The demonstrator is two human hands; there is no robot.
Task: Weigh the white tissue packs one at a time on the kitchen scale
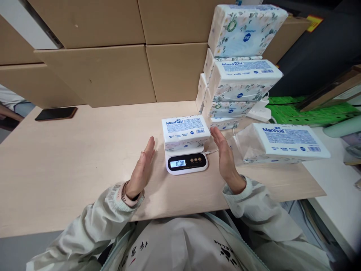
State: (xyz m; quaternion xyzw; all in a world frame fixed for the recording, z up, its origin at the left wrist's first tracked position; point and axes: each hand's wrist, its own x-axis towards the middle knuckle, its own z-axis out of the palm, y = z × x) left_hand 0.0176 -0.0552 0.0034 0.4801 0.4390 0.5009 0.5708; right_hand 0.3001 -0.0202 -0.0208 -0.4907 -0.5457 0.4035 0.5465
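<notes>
A white tissue pack (185, 132) with blue print rests on a small white kitchen scale (186, 162) whose display reads 100.0. My left hand (141, 170) stands on edge to the left of the scale, fingers straight and together, holding nothing. My right hand (225, 158) is held flat on the right side of the scale, fingers stretched out, a short gap from the pack. Neither hand touches the pack.
A tall stack of tissue packs (239, 64) stands behind the scale at the right. Another pack (282, 143) lies on the table's right end. Cardboard boxes (113, 71) line the back. A dark phone (55, 113) lies far left. Green sheets (304, 111) sit right.
</notes>
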